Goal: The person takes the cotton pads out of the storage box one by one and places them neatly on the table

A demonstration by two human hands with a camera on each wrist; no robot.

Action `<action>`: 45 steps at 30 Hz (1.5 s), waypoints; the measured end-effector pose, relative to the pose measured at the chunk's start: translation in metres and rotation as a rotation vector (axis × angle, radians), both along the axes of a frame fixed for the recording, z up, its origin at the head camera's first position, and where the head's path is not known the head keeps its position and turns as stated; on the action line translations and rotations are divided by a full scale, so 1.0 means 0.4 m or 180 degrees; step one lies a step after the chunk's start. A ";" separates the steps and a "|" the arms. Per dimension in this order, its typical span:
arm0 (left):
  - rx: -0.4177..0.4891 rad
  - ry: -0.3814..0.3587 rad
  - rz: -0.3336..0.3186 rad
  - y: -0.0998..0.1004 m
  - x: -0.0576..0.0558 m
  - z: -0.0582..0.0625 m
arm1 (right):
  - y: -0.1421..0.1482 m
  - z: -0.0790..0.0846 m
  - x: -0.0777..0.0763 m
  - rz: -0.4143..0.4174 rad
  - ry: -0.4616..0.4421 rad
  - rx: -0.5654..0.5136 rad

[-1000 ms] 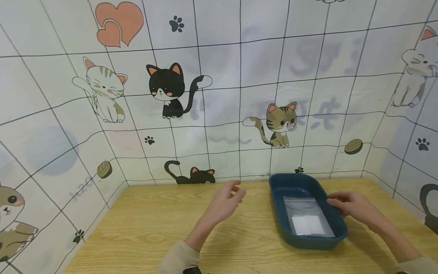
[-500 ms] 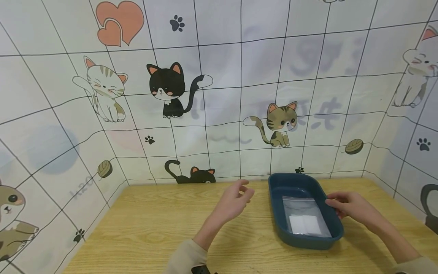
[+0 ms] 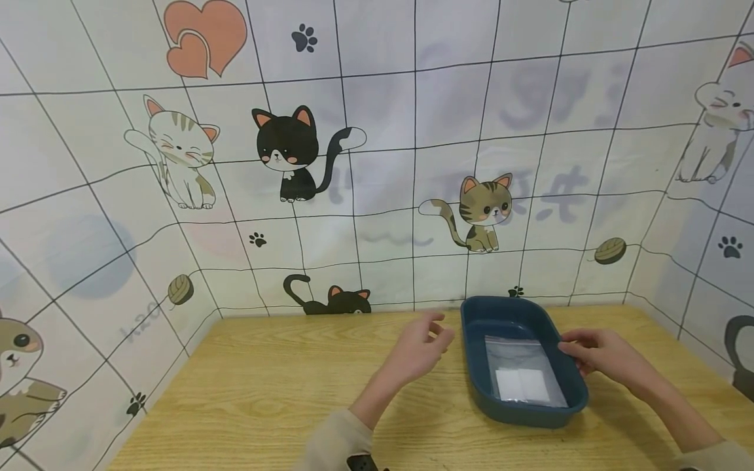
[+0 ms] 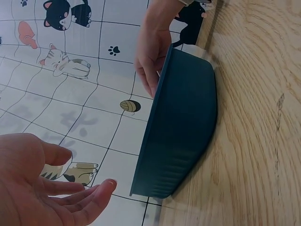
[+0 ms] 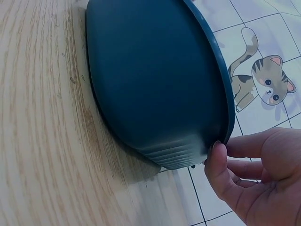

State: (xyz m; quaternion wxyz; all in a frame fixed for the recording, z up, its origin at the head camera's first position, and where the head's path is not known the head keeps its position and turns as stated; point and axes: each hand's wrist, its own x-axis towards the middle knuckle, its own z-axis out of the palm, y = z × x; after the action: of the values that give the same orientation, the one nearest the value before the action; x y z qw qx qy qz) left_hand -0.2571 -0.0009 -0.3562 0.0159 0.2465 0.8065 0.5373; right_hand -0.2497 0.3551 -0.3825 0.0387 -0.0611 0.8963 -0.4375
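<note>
A dark teal plastic basin (image 3: 489, 392) with rounded ends stands on the right half of the wooden table. Inside it lies a clear zip bag (image 3: 518, 356) with a white flat piece (image 3: 523, 384) in it; what the piece is cannot be told. My right hand (image 3: 609, 356) pinches the basin's right rim between thumb and fingers, as the right wrist view (image 5: 263, 174) also shows. Just left of the basin, my left hand (image 3: 418, 347) hovers with relaxed, slightly bent fingers. A gap separates it from the basin wall in the left wrist view, and it holds nothing.
The wooden table (image 3: 283, 379) extends left of the basin. A white grid-patterned wall covering (image 3: 383, 163) with cartoon cats borders the table at the back and on both sides. The basin's far end is close to the back wall.
My left hand has moved right, nearer to the basin. The basin has slid slightly left with the bag in it, and my right hand has shifted a little left along with its rim.
</note>
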 end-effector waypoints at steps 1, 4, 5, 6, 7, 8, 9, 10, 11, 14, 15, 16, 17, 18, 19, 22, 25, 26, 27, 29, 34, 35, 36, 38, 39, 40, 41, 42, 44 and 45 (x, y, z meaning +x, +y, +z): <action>-0.0002 0.0008 -0.0012 0.004 0.000 0.000 | 0.000 0.000 -0.001 -0.0004 0.0001 0.0006; -0.0012 -0.0010 -0.0042 0.018 -0.002 -0.002 | 0.002 -0.001 -0.003 -0.0012 0.0001 0.0030; -0.0021 -0.0023 -0.0046 0.022 -0.002 -0.004 | 0.002 -0.002 -0.004 -0.0019 0.0003 0.0039; -0.0017 -0.0041 -0.0052 0.026 -0.002 -0.004 | 0.003 -0.003 -0.005 -0.0022 0.0002 0.0045; -0.0009 -0.0055 -0.0060 0.031 -0.002 -0.004 | 0.004 -0.003 -0.005 -0.0026 0.0000 0.0048; 0.0000 -0.0064 -0.0066 0.035 -0.002 -0.004 | 0.005 -0.004 -0.005 -0.0025 0.0000 0.0048; 0.0010 -0.0073 -0.0072 0.040 -0.001 -0.004 | 0.005 -0.004 -0.005 -0.0028 0.0001 0.0047; 0.0022 -0.0081 -0.0076 0.044 0.000 -0.004 | 0.006 -0.004 -0.005 -0.0028 0.0000 0.0051; 0.0028 -0.0090 -0.0075 0.048 0.000 -0.005 | 0.006 -0.005 -0.005 -0.0041 -0.0011 0.0047; 0.0046 -0.0108 -0.0090 0.059 0.000 -0.008 | 0.005 -0.004 -0.004 -0.0041 -0.0012 0.0049; 0.0047 -0.0122 -0.0094 0.062 0.001 -0.009 | 0.004 -0.004 -0.004 -0.0041 -0.0011 0.0053; 0.0059 -0.0137 -0.0101 0.064 0.001 -0.010 | 0.003 -0.004 -0.004 -0.0052 -0.0019 0.0052; 0.0065 -0.0148 -0.0103 0.066 0.000 -0.011 | 0.003 -0.004 -0.005 -0.0053 -0.0019 0.0044; 0.0077 -0.0151 -0.0108 0.069 0.001 -0.012 | 0.002 -0.003 -0.004 -0.0037 -0.0009 0.0044; 0.0100 -0.0171 -0.0115 0.071 0.000 -0.015 | 0.002 -0.003 -0.004 -0.0030 -0.0013 0.0030; 0.0173 -0.0224 -0.0131 0.082 -0.001 -0.019 | 0.003 -0.004 -0.003 -0.0002 -0.0015 -0.0020; 0.0167 -0.0269 -0.0137 0.095 0.001 -0.021 | 0.004 -0.005 0.000 0.0035 -0.0011 -0.0051; 0.0141 -0.0256 -0.0125 0.099 0.002 -0.021 | 0.004 -0.005 0.000 0.0034 -0.0014 -0.0050; 0.0105 -0.0241 -0.0107 0.104 0.003 -0.021 | 0.004 -0.005 0.000 0.0037 -0.0012 -0.0048; 0.0037 -0.0201 -0.0085 0.111 0.005 -0.021 | 0.004 -0.005 0.000 0.0034 -0.0012 -0.0033; -0.0043 -0.0164 -0.0047 0.129 0.012 -0.016 | 0.006 -0.005 -0.001 0.0040 -0.0006 -0.0029; -0.0047 -0.0187 -0.0044 0.134 0.013 -0.014 | 0.005 -0.005 0.000 0.0048 -0.0009 -0.0040; -0.0074 -0.0194 -0.0031 0.138 0.015 -0.012 | 0.005 -0.005 -0.001 0.0041 -0.0016 -0.0063; -0.0133 -0.0196 -0.0011 0.148 0.019 -0.008 | 0.005 -0.006 -0.002 0.0018 -0.0033 -0.0090; -0.0176 -0.0204 0.0015 0.153 0.021 -0.007 | 0.004 -0.006 -0.003 0.0005 -0.0040 -0.0104; -0.0232 -0.0200 0.0041 0.158 0.022 -0.006 | 0.005 -0.007 -0.004 0.0005 -0.0035 -0.0104; -0.0285 -0.0195 0.0056 0.162 0.024 -0.004 | 0.005 -0.008 -0.005 -0.0012 -0.0038 -0.0107; -0.0352 -0.0168 0.0078 0.167 0.026 -0.002 | 0.005 -0.008 -0.005 -0.0015 -0.0031 -0.0104; -0.0430 -0.0174 0.0104 0.176 0.028 0.000 | 0.006 -0.009 -0.004 -0.0007 -0.0021 -0.0093; -0.0472 -0.0170 0.0102 0.180 0.029 0.001 | 0.006 -0.009 -0.004 -0.0015 -0.0020 -0.0092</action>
State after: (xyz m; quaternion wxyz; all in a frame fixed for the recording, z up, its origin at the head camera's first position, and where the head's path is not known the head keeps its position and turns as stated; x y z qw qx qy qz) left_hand -0.2456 0.0711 -0.3560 0.0470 0.2173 0.8472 0.4826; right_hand -0.2514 0.3575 -0.3863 0.0396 -0.0582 0.8899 -0.4506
